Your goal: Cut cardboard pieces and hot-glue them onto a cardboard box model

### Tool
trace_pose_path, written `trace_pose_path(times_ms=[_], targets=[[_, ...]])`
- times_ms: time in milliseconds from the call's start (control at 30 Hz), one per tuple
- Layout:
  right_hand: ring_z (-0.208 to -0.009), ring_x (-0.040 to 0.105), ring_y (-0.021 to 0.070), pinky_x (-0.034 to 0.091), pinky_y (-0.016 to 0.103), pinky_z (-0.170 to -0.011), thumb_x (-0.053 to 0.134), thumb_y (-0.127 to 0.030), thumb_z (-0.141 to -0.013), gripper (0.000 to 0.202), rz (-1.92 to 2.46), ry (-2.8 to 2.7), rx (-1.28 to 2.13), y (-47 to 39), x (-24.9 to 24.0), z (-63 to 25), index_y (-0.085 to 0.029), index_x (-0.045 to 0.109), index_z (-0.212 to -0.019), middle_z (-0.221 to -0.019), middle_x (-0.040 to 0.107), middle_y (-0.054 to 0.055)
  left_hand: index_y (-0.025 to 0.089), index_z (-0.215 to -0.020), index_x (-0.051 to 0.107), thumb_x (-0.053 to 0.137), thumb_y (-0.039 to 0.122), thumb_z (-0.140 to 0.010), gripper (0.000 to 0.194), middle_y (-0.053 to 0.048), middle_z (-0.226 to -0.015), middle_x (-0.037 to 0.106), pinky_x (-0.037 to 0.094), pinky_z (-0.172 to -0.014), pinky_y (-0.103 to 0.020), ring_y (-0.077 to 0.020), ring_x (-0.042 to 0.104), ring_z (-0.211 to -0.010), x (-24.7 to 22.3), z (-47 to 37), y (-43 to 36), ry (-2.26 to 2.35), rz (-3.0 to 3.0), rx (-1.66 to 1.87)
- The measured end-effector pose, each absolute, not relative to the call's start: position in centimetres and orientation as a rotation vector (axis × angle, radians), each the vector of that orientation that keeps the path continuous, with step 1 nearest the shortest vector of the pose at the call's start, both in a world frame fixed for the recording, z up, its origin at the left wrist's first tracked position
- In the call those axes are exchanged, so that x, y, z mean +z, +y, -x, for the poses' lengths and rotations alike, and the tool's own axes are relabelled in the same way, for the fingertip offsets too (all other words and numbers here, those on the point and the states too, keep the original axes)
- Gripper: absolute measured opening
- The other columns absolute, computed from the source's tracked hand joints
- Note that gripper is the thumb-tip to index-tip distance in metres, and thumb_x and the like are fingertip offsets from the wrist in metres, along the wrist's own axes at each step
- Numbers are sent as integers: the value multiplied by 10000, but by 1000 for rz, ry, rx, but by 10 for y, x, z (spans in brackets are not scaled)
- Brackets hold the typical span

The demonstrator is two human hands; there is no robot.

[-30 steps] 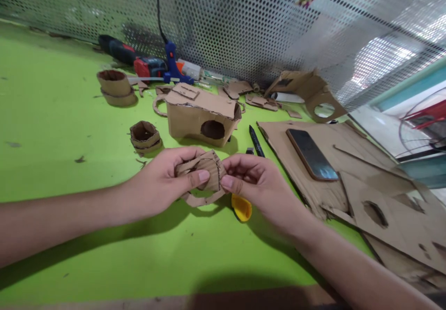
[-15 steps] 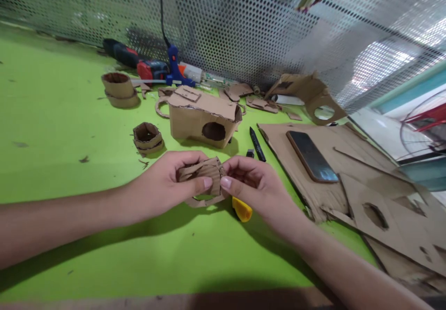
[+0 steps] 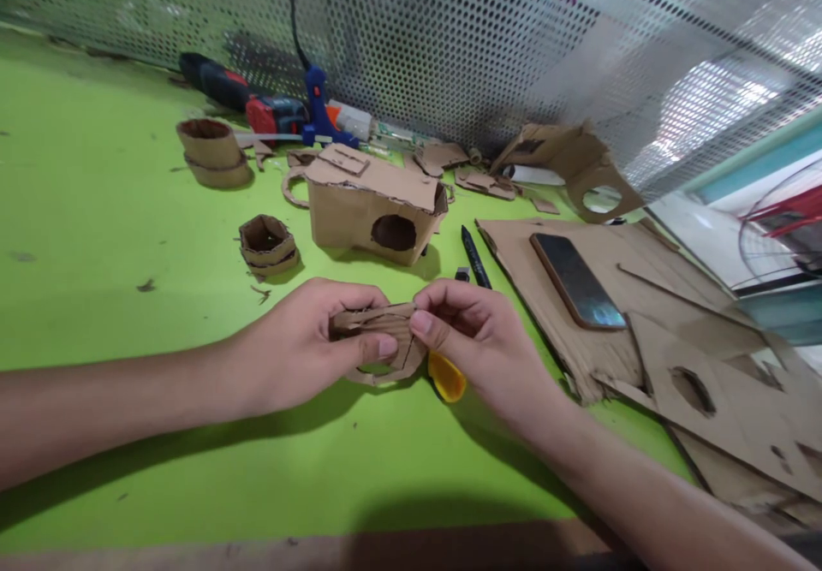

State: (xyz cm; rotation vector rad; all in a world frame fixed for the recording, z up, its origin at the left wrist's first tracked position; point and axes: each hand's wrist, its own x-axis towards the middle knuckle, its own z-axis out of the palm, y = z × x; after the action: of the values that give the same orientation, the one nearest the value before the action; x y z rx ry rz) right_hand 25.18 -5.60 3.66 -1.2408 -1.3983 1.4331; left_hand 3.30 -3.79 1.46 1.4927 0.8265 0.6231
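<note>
Cardboard piece [image 3: 399, 326] has tipped flatter since a second ago; right hand [image 3: 491, 340] now pinches its upper right corner.
Left hand [image 3: 308, 344] grips the left side, thumb across the face; right thumb and forefinger closed on the corner. Piece is held over the green table [image 3: 193, 485], nearer the wearer than the cardboard box [image 3: 340, 218] with its round hole. Yellow object [image 3: 448, 379] lies just beside the right hand, partly hidden; black marker [image 3: 473, 256] beyond.

Small ribbed cardboard piece [image 3: 398, 326] between the fingers [image 3: 369, 348]
</note>
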Motion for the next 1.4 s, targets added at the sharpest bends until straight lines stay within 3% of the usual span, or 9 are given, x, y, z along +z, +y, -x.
trace_pose_path(times_ms=[400,633,800,967,1400], targets=[[-647,543,132,415,276,-574,996,-481,-800,387,1184,-1296,1541,-59,38,-251,-189,743,-819,-744,672,6,175,-808,647,784,262,-966,226,43,-715,597,455,-565,-199,-112,543,-640,16,-33,-30,687,-1441,613],[-681,572,136,461,268,-609,1015,-452,-776,369,1144,-1200,1619,-57,37,-250,-191,762,-837,-784,693,7,153,-919,698,823,339,-970,230,6,-802,668,551,-613,-222,-134,622,-702,15,-30,-25,651,-1386,567],[-724,593,141,512,262,-653,1015,-453,-782,364,1145,-1250,1588,-55,37,-251,-202,763,-856,-811,695,6,149,-893,714,893,330,-893,254,33,-740,631,502,-553,-180,-108,572,-642,15,-32,-29,726,-1379,609],[-811,658,177,592,306,-737,1021,-499,-762,416,1165,-1294,1595,-57,37,-252,-207,771,-921,-904,741,44,155,-894,735,908,368,-884,274,8,-785,697,549,-577,-195,-130,639,-683,15,-32,-28,751,-1378,664],[-713,614,148,526,278,-653,1039,-464,-737,410,1160,-1260,1639,-55,37,-250,-197,742,-833,-792,699,14,138,-999,769,818,440,-1007,307,-75,-922,772,645,-733,-283,-193,739,-846,14,-32,-26,609,-1370,593]])
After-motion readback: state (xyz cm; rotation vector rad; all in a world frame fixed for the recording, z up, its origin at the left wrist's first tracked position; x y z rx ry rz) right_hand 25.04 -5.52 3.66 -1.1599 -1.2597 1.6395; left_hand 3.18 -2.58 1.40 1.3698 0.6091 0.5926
